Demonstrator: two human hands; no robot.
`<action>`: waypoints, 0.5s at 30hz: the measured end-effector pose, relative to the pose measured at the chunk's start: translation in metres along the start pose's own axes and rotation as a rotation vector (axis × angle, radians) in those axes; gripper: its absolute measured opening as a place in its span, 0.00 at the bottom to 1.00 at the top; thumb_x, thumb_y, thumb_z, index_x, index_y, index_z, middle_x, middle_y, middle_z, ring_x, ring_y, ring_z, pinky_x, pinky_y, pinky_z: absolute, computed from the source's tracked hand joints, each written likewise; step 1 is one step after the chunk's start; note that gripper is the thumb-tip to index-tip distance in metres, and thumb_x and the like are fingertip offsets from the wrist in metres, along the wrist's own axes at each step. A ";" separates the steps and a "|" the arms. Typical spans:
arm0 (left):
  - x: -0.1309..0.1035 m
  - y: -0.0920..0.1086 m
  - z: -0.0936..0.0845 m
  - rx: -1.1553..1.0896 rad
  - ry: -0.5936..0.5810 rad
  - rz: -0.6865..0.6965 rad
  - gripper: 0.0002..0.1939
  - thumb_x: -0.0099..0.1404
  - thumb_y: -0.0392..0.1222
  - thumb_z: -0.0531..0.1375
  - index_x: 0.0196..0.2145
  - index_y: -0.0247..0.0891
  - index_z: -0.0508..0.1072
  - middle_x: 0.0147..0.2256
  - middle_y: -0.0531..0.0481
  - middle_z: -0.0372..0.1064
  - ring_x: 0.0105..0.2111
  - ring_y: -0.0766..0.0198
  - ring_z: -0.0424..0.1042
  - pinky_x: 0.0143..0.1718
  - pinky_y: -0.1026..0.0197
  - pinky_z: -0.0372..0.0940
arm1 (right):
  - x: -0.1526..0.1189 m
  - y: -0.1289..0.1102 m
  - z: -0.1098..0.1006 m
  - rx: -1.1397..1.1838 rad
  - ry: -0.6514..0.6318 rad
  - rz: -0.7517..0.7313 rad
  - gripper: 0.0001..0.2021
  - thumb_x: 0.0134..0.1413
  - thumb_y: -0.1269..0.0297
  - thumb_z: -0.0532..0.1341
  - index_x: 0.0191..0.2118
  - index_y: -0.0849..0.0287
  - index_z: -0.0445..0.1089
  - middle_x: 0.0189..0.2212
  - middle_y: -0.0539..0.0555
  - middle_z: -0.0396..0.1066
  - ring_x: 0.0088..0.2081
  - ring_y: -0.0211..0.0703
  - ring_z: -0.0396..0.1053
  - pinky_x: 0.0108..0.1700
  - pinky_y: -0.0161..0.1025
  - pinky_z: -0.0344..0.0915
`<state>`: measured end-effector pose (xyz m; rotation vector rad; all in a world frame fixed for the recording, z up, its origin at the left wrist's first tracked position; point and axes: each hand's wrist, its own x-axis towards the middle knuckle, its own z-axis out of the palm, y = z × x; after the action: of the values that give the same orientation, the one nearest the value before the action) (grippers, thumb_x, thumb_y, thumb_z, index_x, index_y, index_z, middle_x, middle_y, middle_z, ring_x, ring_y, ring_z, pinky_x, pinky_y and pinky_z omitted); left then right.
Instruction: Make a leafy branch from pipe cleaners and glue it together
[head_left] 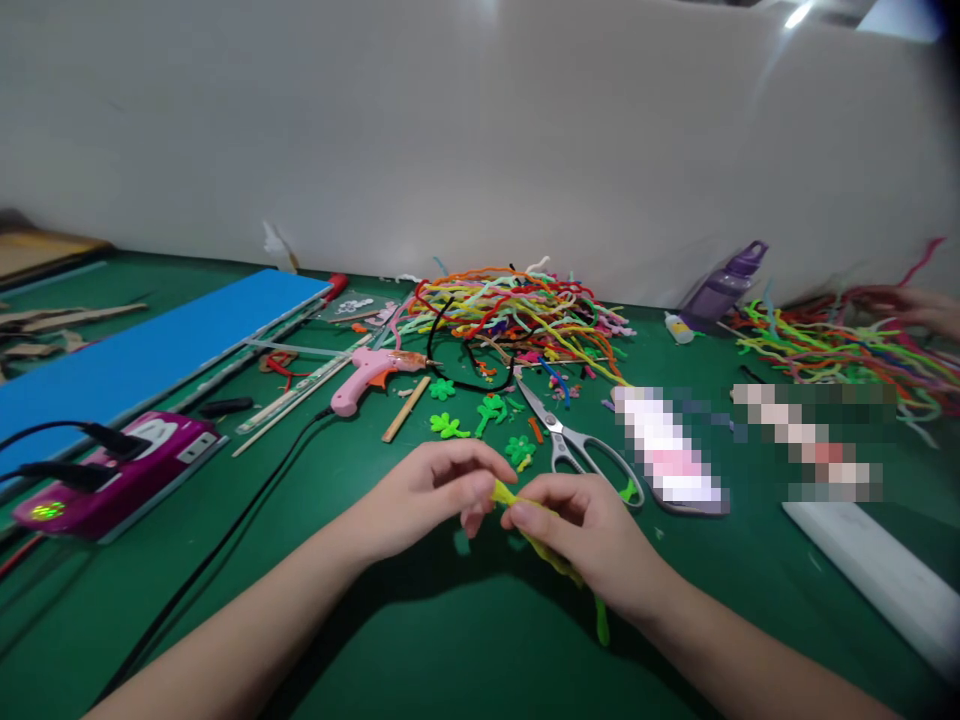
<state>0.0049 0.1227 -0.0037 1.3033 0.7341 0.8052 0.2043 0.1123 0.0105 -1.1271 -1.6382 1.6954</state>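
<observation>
A yellow-green pipe cleaner [551, 556] runs between my two hands above the green table. My left hand [439, 490] pinches one end of it between thumb and fingers. Close beside, my right hand [592, 530] grips it too, and a bright green tail hangs below that palm. Scissors [556, 428] lie partly open just beyond my right hand. Green pipe-cleaner flowers [448, 426] and leaf-like shapes are scattered in front of my fingers. Past my left hand rests a pink glue gun [369, 376], its nozzle pointing right.
A heap of colourful pipe cleaners [510, 310] lies against the grey wall, with another bundle [847, 345] at right near another person's hand [907, 305]. A magenta power strip [124, 475], blue board [172, 335], purple bottle [724, 285], small glue bottle [679, 328] and wooden stick [406, 408] stand or lie around.
</observation>
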 end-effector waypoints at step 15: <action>0.000 0.006 0.007 0.115 0.112 0.108 0.07 0.54 0.39 0.67 0.31 0.34 0.77 0.29 0.52 0.69 0.22 0.69 0.71 0.26 0.65 0.66 | 0.001 0.001 -0.001 0.214 -0.056 0.136 0.15 0.49 0.53 0.64 0.28 0.62 0.74 0.12 0.42 0.51 0.16 0.27 0.44 0.18 0.31 0.36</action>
<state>0.0099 0.1193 0.0035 1.4190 0.8143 0.9403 0.2043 0.1139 0.0095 -1.1159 -1.3996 1.9529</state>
